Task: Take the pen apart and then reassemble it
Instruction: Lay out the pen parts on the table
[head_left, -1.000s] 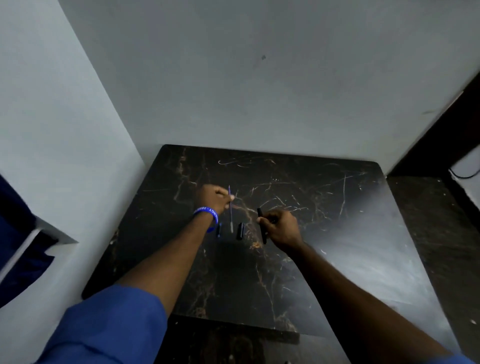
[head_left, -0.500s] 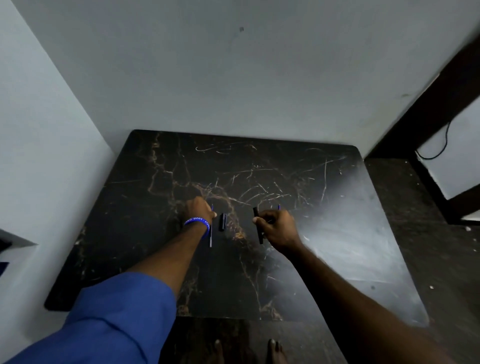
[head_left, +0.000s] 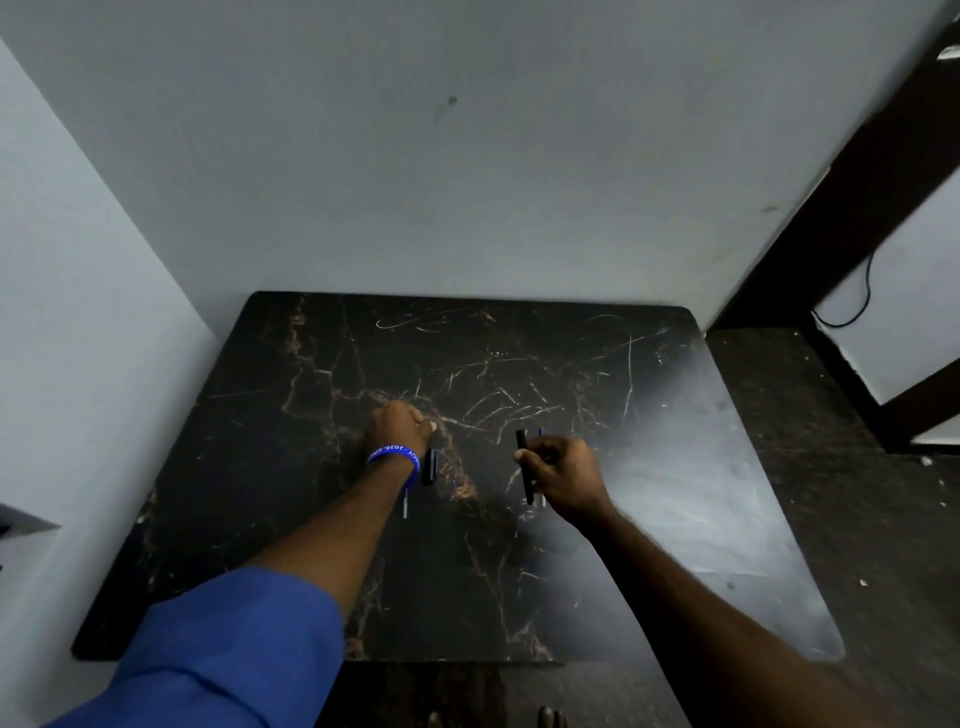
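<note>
head view gives me one dark marble table (head_left: 675, 467) in a pale-walled corner; left hand (head_left: 397, 428) clenched, right hand (head_left: 563, 473) grasping one black pen barrel (head_left: 523, 465).

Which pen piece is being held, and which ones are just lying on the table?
The long black barrel, gripped in the right hand. The short black cap and thin refill lie loose.

This looks like a bare corner of a plain room, most likely in a home, though nothing settles it. A small dark table (head_left: 675, 467) with a scratched, marble-patterned top is pushed into the angle of two unpainted-looking pale walls (head_left: 467, 182), marked by a scuff. To the right stands a dark wooden frame (head_left: 857, 218), with a thin black cable (head_left: 862, 301) dangling against the pale surface behind it. The dark floor (head_left: 883, 519) is gritty with specks.
</note>
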